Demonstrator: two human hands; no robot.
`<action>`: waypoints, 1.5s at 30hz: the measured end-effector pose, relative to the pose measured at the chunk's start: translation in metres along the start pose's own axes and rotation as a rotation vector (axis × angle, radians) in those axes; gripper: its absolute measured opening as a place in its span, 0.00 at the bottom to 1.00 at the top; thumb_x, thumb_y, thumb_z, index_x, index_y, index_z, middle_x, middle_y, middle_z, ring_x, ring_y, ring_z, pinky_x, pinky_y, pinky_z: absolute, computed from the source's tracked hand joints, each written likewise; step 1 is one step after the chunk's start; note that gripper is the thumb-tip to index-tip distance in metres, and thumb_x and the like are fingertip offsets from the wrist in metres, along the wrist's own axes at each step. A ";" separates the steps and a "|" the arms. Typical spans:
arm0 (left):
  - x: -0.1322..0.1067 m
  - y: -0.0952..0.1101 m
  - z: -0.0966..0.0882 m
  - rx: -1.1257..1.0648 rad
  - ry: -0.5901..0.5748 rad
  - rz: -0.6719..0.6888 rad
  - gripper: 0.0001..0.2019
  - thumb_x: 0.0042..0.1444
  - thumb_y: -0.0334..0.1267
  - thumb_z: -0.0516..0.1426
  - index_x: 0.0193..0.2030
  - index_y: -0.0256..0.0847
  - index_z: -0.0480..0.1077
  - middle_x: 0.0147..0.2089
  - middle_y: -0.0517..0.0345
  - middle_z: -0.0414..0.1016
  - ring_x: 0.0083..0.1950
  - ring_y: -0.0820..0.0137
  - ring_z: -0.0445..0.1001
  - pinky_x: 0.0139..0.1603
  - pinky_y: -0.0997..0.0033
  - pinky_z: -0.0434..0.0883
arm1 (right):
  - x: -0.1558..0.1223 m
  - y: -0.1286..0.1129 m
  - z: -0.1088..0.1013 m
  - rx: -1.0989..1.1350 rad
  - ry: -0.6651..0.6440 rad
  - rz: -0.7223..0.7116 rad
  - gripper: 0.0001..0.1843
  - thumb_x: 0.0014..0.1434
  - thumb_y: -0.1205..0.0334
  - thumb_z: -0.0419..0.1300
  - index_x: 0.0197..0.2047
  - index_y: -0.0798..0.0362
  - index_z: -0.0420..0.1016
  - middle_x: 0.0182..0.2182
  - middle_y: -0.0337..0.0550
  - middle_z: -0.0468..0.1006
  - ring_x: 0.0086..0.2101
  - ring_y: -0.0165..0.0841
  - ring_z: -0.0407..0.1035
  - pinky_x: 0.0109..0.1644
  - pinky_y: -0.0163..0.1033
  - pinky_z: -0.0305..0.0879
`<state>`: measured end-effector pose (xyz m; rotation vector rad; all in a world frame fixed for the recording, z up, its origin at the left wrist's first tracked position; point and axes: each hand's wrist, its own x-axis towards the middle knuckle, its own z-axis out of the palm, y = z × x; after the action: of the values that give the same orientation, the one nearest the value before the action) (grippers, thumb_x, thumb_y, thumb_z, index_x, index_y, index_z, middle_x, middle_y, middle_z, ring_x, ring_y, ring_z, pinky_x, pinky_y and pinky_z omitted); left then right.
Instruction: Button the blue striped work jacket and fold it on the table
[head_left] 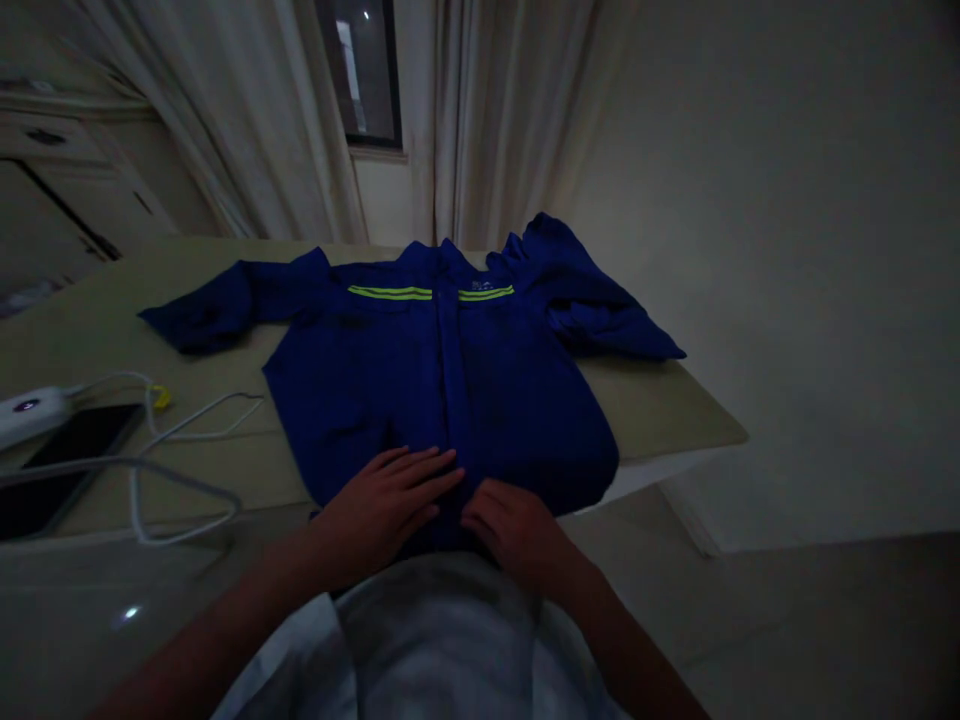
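Observation:
A dark blue long-sleeved work jacket (510,390) lies front side up, with yellow-green stripes across the chest and a placket down the middle. Its collar points away from me, and its lower end comes to the near table edge at my body. My left hand (394,492) rests on the lower front beside the placket, fingers stretched out and slightly apart. Just right of the placket, my right hand (516,522) has its fingers curled and pressed together on the jacket's lower edge. Its fingertips are partly hidden in the dark cloth.
The table (660,410) has its right corner near a wall. On the left lie a dark phone (75,465), a white power strip (34,412) and a looping white cable (187,485). Curtains (510,120) hang behind the table, and a cabinet (75,170) stands at the far left.

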<state>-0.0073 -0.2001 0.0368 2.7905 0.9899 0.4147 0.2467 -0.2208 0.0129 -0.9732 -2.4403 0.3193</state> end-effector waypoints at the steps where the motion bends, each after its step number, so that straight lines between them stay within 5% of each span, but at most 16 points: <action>1: -0.007 0.002 0.008 0.050 0.014 -0.015 0.26 0.72 0.39 0.51 0.75 0.54 0.58 0.75 0.57 0.63 0.73 0.63 0.65 0.71 0.56 0.63 | 0.000 -0.001 0.001 -0.010 -0.005 -0.010 0.14 0.76 0.58 0.52 0.40 0.54 0.75 0.36 0.44 0.78 0.37 0.32 0.72 0.43 0.37 0.66; 5: -0.013 0.002 0.028 0.168 0.070 -0.009 0.28 0.70 0.37 0.52 0.76 0.53 0.57 0.76 0.57 0.60 0.75 0.63 0.61 0.73 0.56 0.60 | -0.003 -0.006 0.003 -0.092 -0.037 -0.074 0.13 0.75 0.61 0.54 0.38 0.54 0.74 0.33 0.42 0.77 0.35 0.33 0.70 0.40 0.38 0.65; 11: -0.010 0.010 0.028 0.193 0.112 -0.053 0.30 0.69 0.32 0.51 0.76 0.53 0.56 0.77 0.58 0.60 0.75 0.63 0.62 0.73 0.54 0.59 | -0.009 -0.010 0.007 -0.097 -0.018 -0.080 0.14 0.75 0.63 0.52 0.37 0.54 0.73 0.33 0.43 0.76 0.33 0.33 0.68 0.39 0.39 0.63; 16: -0.023 0.025 0.031 0.190 0.179 0.036 0.28 0.69 0.45 0.55 0.74 0.44 0.60 0.76 0.49 0.60 0.74 0.56 0.62 0.73 0.47 0.59 | -0.011 -0.009 0.011 0.075 0.132 0.057 0.16 0.77 0.60 0.49 0.39 0.54 0.73 0.34 0.44 0.76 0.35 0.33 0.69 0.42 0.38 0.67; 19: -0.030 0.025 0.037 0.224 0.321 0.071 0.20 0.71 0.35 0.52 0.67 0.42 0.69 0.70 0.48 0.70 0.68 0.60 0.70 0.69 0.50 0.65 | -0.010 -0.011 0.011 0.075 0.175 0.031 0.14 0.76 0.61 0.50 0.40 0.54 0.74 0.35 0.45 0.77 0.37 0.33 0.70 0.43 0.39 0.67; 23: -0.031 0.021 0.045 0.305 0.389 0.089 0.18 0.69 0.30 0.53 0.63 0.39 0.72 0.62 0.44 0.77 0.50 0.63 0.78 0.51 0.59 0.74 | -0.008 -0.010 0.013 -0.025 0.200 -0.028 0.13 0.75 0.62 0.52 0.39 0.54 0.74 0.34 0.45 0.77 0.36 0.34 0.69 0.43 0.40 0.65; 30: -0.014 0.029 0.045 0.399 0.474 0.169 0.14 0.65 0.26 0.56 0.55 0.36 0.76 0.50 0.48 0.81 0.36 0.67 0.72 0.38 0.62 0.71 | -0.005 -0.011 0.010 -0.133 0.102 -0.057 0.13 0.74 0.63 0.54 0.36 0.53 0.74 0.32 0.42 0.76 0.34 0.34 0.66 0.41 0.41 0.61; 35: -0.004 0.023 0.037 0.394 0.524 0.054 0.17 0.66 0.25 0.52 0.58 0.32 0.74 0.50 0.44 0.80 0.40 0.64 0.74 0.40 0.61 0.71 | -0.007 -0.011 0.006 -0.104 0.073 -0.104 0.13 0.74 0.64 0.55 0.36 0.53 0.74 0.31 0.42 0.76 0.33 0.34 0.66 0.40 0.40 0.60; 39: -0.005 0.019 0.033 0.304 0.510 0.004 0.17 0.68 0.29 0.53 0.60 0.36 0.73 0.51 0.44 0.81 0.41 0.64 0.75 0.41 0.61 0.72 | -0.008 -0.005 -0.005 0.062 0.208 -0.023 0.15 0.76 0.61 0.51 0.38 0.53 0.73 0.32 0.43 0.76 0.34 0.33 0.67 0.40 0.39 0.63; 45: -0.020 0.029 0.053 0.081 0.505 0.049 0.15 0.67 0.28 0.56 0.58 0.36 0.73 0.51 0.47 0.82 0.46 0.65 0.78 0.48 0.62 0.76 | -0.011 -0.007 0.000 0.152 0.194 0.005 0.17 0.77 0.57 0.50 0.39 0.53 0.74 0.33 0.43 0.77 0.35 0.33 0.69 0.41 0.39 0.66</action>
<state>0.0111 -0.2379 -0.0110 2.8444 1.0429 1.1518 0.2494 -0.2329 0.0114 -0.9008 -2.2048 0.3876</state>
